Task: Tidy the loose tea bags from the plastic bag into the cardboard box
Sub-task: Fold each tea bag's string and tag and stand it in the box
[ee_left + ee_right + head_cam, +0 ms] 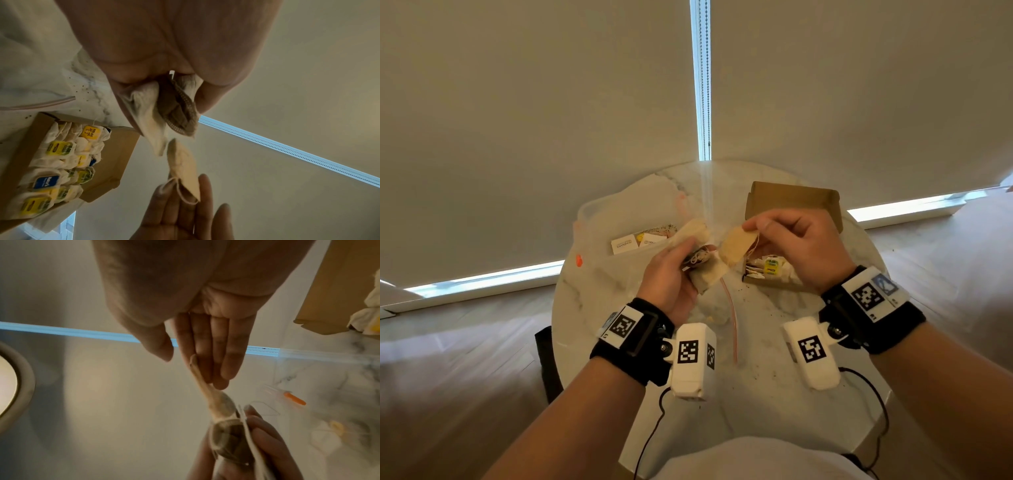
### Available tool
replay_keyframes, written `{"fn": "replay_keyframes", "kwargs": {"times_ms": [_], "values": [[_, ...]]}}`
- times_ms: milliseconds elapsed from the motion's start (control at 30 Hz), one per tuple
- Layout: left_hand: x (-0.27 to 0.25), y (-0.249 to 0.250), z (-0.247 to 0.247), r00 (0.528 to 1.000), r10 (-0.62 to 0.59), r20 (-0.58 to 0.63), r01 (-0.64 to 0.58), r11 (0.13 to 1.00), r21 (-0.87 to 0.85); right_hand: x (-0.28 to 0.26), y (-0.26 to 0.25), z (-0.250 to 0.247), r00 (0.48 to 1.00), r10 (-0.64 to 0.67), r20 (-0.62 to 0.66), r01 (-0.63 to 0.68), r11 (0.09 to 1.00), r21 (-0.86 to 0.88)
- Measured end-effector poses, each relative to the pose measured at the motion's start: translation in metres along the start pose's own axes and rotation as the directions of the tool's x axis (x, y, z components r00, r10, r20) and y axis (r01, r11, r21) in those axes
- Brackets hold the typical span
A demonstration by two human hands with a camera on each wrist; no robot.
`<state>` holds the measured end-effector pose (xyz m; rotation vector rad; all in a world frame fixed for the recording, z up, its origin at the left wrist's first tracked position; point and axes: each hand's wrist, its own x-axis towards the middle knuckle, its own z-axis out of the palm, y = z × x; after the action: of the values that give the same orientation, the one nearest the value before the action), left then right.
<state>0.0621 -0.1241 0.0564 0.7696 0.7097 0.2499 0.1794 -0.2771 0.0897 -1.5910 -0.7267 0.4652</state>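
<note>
Over the round marble table (756, 359), my left hand (676, 270) grips a bunch of tea bags (705, 272), white and brownish (174, 110). My right hand (784, 236) pinches one pale tea bag (736, 248) by its upper edge, string looped beside it (185, 172); its lower corner meets the bunch. The other right fingers (224, 345) lie straight. The cardboard box (791, 202) stands open behind the right hand, holding several tea bags with yellow and blue tags (61, 164). The clear plastic bag (619, 219) lies at back left with a few packets inside.
An orange zip slider (578, 261) marks the bag's left edge, and a red zip strip (732, 318) runs across the table centre. Tea crumbs dot the marble. Black cables (873, 404) trail off the front edge. Roller blinds hang behind; wooden floor lies around.
</note>
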Motion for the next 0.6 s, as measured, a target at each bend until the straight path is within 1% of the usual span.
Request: {"fn": "replay_keyframes", "kwargs": {"times_ms": [67, 233, 300, 367, 400, 467, 533, 600], "values": [[0.002, -0.001, -0.002, 1.000, 0.006, -0.008, -0.006, 1.000, -0.016, 0.001, -0.004, -0.003, 0.998, 0.016, -0.060, -0.014, 0.999, 0.031], [0.004, -0.003, -0.005, 1.000, 0.020, -0.018, -0.021, 1.000, -0.010, 0.007, -0.007, -0.009, 0.992, 0.017, -0.126, -0.013, 1.000, 0.025], [0.004, -0.003, -0.006, 0.999, 0.022, -0.026, -0.022, 1.000, -0.011, 0.007, -0.009, -0.009, 0.992, 0.019, -0.123, -0.016, 1.000, 0.025], [0.006, -0.004, -0.007, 0.999, 0.017, -0.031, -0.018, 1.000, -0.025, 0.006, -0.010, -0.007, 0.997, 0.018, -0.073, -0.017, 1.000, 0.015], [0.007, -0.004, -0.007, 0.999, 0.017, -0.030, -0.018, 0.999, -0.035, 0.004, -0.010, -0.006, 0.999, 0.017, -0.040, -0.018, 1.000, -0.011], [0.007, -0.004, -0.006, 0.999, 0.035, -0.019, -0.036, 0.998, -0.058, 0.003, -0.006, -0.005, 1.000, 0.018, 0.000, -0.018, 0.991, -0.133], [0.006, -0.003, -0.006, 0.998, 0.067, 0.007, -0.066, 0.995, -0.073, 0.003, 0.000, -0.004, 1.000, 0.007, -0.008, -0.009, 0.961, -0.278], [0.005, -0.001, -0.006, 0.996, 0.082, 0.029, -0.080, 0.993, -0.083, 0.002, 0.007, -0.005, 0.999, -0.036, -0.012, 0.028, 0.923, -0.384]]}}
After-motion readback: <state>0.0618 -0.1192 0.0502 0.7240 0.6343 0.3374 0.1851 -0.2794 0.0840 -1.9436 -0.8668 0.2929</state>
